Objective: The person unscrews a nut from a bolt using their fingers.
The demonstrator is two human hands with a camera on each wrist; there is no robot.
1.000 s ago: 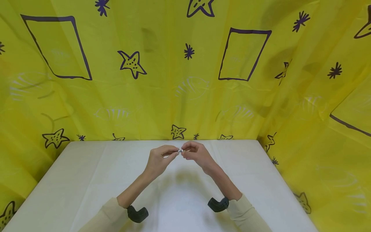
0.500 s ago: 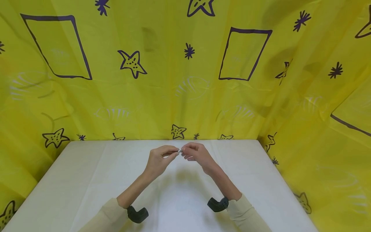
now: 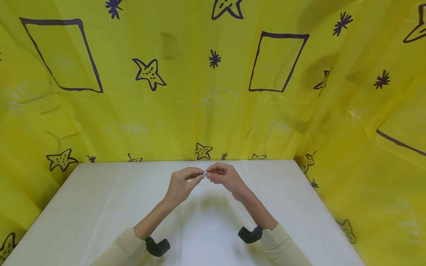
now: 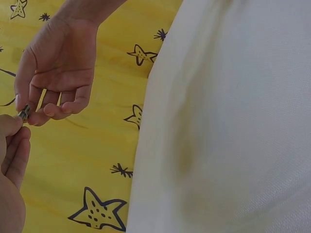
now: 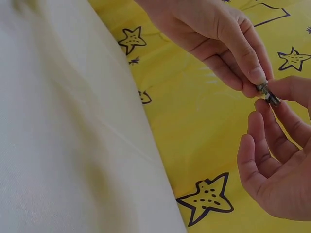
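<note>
Left and right of the small metal bolt (image 5: 274, 100), the way is blocked by the left hand (image 3: 181, 180) and right hand (image 3: 227, 176), each pinching it. On the bolt's near side, a hand could pass between the forearms (image 3: 154, 216) over the white table (image 3: 209, 236); beyond the bolt, the yellow curtain (image 3: 179, 111) bars the way.

I am reading no word, number, brand or label anywhere. The yellow curtain (image 3: 181, 111) on the far side is carrying only drawn figures: dark starfish (image 3: 148, 74), small dark bursts (image 3: 214, 59), and pale fish (image 3: 219, 99). On the small threaded metal piece (image 5: 270, 95), I am making out no marking.
</note>
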